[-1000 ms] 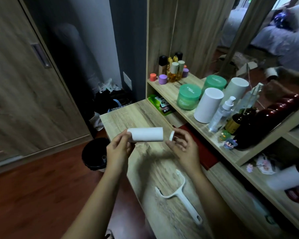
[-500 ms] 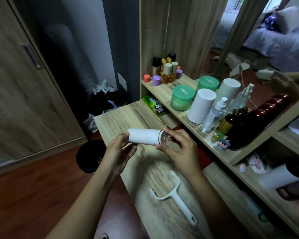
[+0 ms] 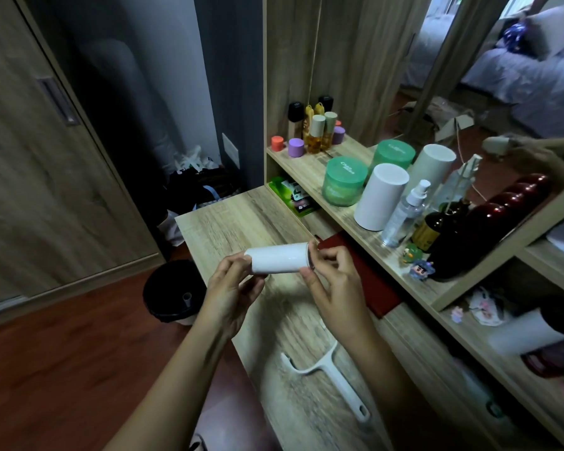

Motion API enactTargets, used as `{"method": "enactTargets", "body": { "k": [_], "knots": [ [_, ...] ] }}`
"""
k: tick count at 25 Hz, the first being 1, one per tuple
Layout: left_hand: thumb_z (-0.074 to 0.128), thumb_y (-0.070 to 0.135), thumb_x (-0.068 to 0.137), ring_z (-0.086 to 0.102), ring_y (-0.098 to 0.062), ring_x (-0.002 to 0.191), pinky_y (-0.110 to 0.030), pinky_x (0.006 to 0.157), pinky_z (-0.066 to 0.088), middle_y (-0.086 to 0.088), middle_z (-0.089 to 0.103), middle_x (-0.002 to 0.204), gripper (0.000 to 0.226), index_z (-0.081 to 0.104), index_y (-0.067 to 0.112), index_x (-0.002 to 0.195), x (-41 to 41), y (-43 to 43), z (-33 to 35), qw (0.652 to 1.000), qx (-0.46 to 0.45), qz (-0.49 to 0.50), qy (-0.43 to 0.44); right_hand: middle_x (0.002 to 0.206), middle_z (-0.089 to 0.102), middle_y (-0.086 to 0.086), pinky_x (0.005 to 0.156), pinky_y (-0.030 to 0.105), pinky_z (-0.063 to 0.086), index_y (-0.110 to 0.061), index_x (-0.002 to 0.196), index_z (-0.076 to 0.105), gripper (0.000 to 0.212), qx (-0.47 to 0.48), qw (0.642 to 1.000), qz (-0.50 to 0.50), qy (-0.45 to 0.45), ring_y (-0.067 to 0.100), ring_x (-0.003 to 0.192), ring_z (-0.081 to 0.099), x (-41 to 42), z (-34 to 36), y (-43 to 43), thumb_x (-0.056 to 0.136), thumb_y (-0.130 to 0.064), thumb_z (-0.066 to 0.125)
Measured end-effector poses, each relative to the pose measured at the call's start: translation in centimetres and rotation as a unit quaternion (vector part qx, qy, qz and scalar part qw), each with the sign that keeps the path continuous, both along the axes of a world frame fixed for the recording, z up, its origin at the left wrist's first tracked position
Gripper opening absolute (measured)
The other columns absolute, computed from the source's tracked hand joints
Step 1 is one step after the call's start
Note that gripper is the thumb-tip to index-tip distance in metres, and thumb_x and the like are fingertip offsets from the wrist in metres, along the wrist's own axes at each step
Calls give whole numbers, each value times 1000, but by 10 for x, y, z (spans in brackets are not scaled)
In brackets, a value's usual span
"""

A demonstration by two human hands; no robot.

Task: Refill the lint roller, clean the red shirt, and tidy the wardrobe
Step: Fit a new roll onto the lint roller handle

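cap (image 3: 310, 257) reached roll (image 3: 279, 262) | left grip (image 3: 232, 291) clamped roll, right grip (image 3: 336, 281) pinched cap | handle (image 3: 332, 382) bare at 5 o'clock | refill unfinished

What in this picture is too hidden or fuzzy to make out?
Head view, the only one:
- The roll: its right end is covered by the right hand.
- Red thing: half hidden by that hand; shirt or not, unclear.
- Lower shelf things: blurred, cut by the edge.
- Jar lettering: too small.
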State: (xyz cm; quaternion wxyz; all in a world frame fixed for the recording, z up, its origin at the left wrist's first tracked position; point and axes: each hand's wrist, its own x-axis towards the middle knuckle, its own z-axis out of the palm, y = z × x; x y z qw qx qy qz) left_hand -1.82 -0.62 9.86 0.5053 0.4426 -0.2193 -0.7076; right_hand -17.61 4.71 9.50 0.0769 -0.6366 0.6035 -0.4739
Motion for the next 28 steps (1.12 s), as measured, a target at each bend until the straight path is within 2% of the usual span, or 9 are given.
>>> {"method": "enactTargets", "body": {
  "k": [5,10,13,15,17,19,22,25,28],
  "knots": [
    [46,10,93,62,-21,72,-21,63,54,-9,58,90,15,53,15,81,-9,3,-2,1000,4,8,4,102,51,17,83,15,36,-6,133,49,46,-13,998,-24,51,20,91,52,8,2,-3,90,-21,43],
    [47,13,93,62,-22,79,-31,80,52,-8,53,98,10,47,14,83,-17,0,-3,999,-25,12,-36,114,52,16,88,11,32,-8,135,47,46,8,999,-9,53,19,102,51,3,4,-9,92,-21,41],
    [54,19,93,68,-18,76,-30,82,54,-5,57,102,13,46,15,83,-16,-2,-11,1000,-13,-3,-12,117,55,7,90,13,35,-11,135,48,47,21,1000,-14,-16,10,106,51,-2,0,-9,91,-26,49],
    [54,20,93,68,-18,77,-28,77,56,-7,58,103,13,46,14,84,-16,0,-21,1000,18,-6,18,120,57,-4,96,20,40,-18,134,47,53,64,989,9,-129,6,113,53,-4,-6,-7,84,-34,57],
    [53,21,93,66,-19,80,-27,73,58,-9,58,101,11,48,13,88,-18,4,-32,998,52,-4,31,127,55,-4,101,26,42,-27,131,43,57,94,963,35,-250,7,120,51,-5,-13,-3,78,-38,62],
    [54,21,93,64,-21,84,-27,71,58,-10,58,97,12,49,11,90,-21,9,-41,996,83,1,42,127,53,-2,99,24,43,-28,130,43,56,100,955,-6,-279,8,118,51,-9,-26,3,78,-34,64],
    [55,21,92,63,-23,87,-29,72,58,-9,57,98,13,50,10,92,-24,12,-49,992,114,1,51,120,51,7,94,32,44,-11,124,49,44,224,951,-142,-161,21,112,52,-24,-63,19,84,-24,63],
    [55,21,93,62,-20,88,-29,74,58,-7,56,101,11,51,11,96,-26,14,-55,991,128,2,49,128,47,20,99,40,41,-3,123,46,50,491,855,-164,6,33,118,46,-28,-109,41,85,-34,55],
    [55,21,93,62,-15,87,-29,78,57,-5,56,100,11,50,11,94,-29,15,-58,992,125,-8,31,122,54,20,90,38,44,0,120,48,50,551,817,-173,-9,33,110,53,-21,-124,50,88,-39,45]
  ]
}}
